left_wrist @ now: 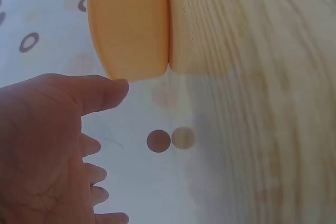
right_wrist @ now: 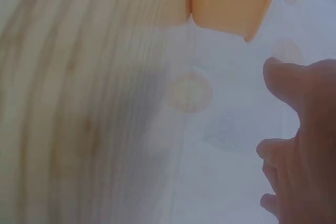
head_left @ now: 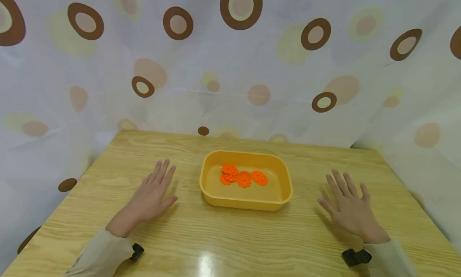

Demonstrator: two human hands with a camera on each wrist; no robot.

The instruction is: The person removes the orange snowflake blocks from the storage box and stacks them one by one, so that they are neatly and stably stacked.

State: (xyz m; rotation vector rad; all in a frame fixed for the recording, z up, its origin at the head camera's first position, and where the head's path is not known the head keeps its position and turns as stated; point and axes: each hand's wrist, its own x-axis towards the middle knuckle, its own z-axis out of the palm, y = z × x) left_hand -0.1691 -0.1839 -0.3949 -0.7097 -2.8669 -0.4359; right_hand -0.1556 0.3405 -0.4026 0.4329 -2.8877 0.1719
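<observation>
A yellow plastic tub [head_left: 246,203] with rounded corners stands on the wooden table, between the two hands. Several thin orange flower-shaped discs [head_left: 244,179] lie on its floor, some overlapping in a small pile at the left. My left hand [head_left: 149,197] is to the left of the tub, palm down with fingers straight and thumb out, holding nothing. To the tub's right, my right hand [head_left: 351,209] has its fingers spread and is likewise bare of any object. Both wrist views show the tub's side [left_wrist: 128,24] beyond the thumb, apart from the hand.
The light wood-grain table [head_left: 216,241] reaches back to a white curtain [head_left: 230,69] patterned with brown and beige ovals, which also hangs along both sides. Dark wrist devices [head_left: 356,257] sit at the light sleeves [head_left: 102,255].
</observation>
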